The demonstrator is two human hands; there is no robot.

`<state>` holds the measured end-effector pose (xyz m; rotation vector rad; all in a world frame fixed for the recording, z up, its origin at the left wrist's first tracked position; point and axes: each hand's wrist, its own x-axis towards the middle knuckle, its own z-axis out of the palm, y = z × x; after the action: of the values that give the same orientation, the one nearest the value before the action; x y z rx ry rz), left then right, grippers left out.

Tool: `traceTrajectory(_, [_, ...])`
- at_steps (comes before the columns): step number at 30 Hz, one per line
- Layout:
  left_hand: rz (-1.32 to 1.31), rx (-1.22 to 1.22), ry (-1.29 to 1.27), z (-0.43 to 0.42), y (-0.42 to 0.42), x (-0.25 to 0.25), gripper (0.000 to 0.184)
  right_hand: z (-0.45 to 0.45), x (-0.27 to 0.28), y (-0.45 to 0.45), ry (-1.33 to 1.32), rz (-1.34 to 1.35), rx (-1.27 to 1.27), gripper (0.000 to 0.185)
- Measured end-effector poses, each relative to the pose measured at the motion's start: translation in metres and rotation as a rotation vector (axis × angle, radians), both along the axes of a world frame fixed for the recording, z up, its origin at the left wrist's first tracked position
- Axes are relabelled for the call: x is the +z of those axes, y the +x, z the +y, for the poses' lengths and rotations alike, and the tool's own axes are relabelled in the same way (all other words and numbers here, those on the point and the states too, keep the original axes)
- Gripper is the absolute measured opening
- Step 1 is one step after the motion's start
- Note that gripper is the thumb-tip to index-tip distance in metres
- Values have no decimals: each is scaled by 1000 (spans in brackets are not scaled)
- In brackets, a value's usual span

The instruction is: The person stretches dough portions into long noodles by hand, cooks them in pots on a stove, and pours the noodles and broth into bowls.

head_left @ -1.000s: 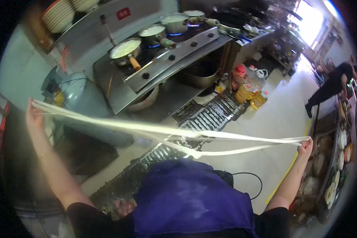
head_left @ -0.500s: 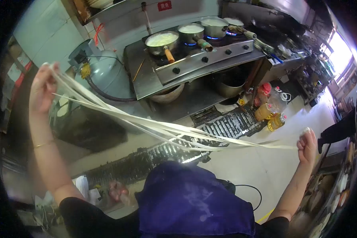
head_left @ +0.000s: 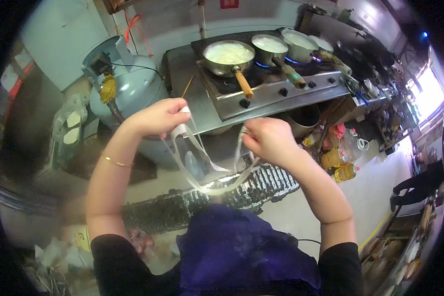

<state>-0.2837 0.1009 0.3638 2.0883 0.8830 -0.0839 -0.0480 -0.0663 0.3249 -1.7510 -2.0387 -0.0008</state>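
Strands of pulled noodle dough (head_left: 214, 189) hang in a slack loop between my two hands, in front of the stove. My left hand (head_left: 165, 117) is closed on one end of the noodles, left of centre. Closed on the other end is my right hand (head_left: 271, 139), knuckles up, below the stove's front edge. A saucepan (head_left: 228, 53) with pale, cloudy contents stands just beyond the hands, its wooden handle (head_left: 243, 85) pointing toward me.
More pots (head_left: 270, 45) sit over blue flames along the stove (head_left: 276, 98). A gas cylinder (head_left: 138, 81) stands to the left, near bagged pale pieces (head_left: 73, 127). Oil bottles (head_left: 347, 172) and a floor grate (head_left: 276, 181) lie below. Another person's dark-clothed leg (head_left: 419, 190) shows at right.
Both hands have come inward from wide apart. The noodles, stretched long before, now droop in a short loop. The view has moved nearer to the stove.
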Motion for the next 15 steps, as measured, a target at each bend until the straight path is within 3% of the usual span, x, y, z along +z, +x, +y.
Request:
traceTrajectory(5, [125, -133, 464, 136, 54, -74, 20, 170, -50, -38, 182, -181, 83, 10])
traceTrajectory(6, [218, -127, 555, 164, 67, -94, 20, 205, -63, -42, -52, -215, 34, 15])
traceTrajectory(7, [315, -126, 643, 190, 76, -118, 20, 234, -92, -45, 52, -286, -12, 20])
traceTrajectory(9, [236, -85, 1065, 241, 75, -196, 21, 277, -153, -47, 263, -426, -115, 34])
traceTrajectory(10, [187, -66, 1278, 263, 74, -218, 22, 281, -168, -52, 196, -401, -58, 40])
traceTrajectory(13, [329, 299, 549, 303, 84, -230, 33, 243, -165, -65, 12, -82, 154, 46])
traceTrajectory(15, [400, 325, 442, 312, 83, -248, 34, 218, -183, -64, -130, 21, 248, 43])
